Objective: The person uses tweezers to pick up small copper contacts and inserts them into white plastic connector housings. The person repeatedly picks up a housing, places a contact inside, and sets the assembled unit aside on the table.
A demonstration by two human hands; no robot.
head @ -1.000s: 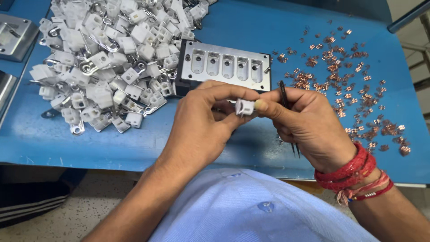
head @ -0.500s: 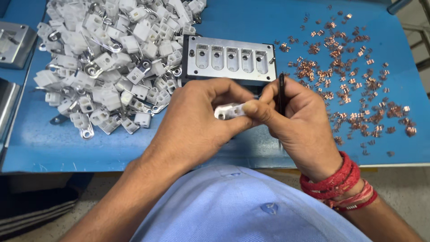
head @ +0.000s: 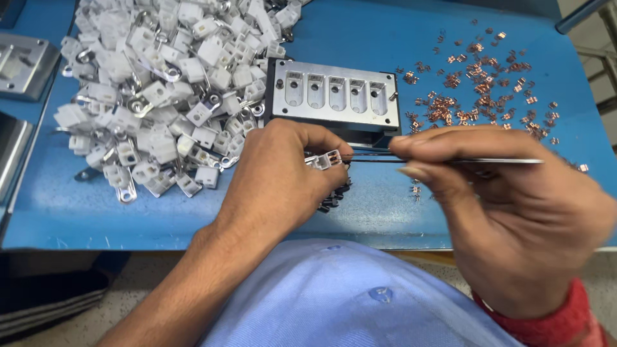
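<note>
Left hand (head: 283, 186) pinching the small white connector housing (head: 325, 159) above the blue table (head: 385, 212); right hand (head: 514, 212) gripping thin tweezers (head: 443, 160) — keep tip level, aimed squarely into the open cavity — housing steady.

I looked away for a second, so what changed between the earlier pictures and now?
The right hand drew back to the right, so its tweezers now stretch across to the white plastic part, which the left hand still pinches. Before, both hands were bunched together. The pile of white parts, metal jig and copper bits stayed put.
</note>
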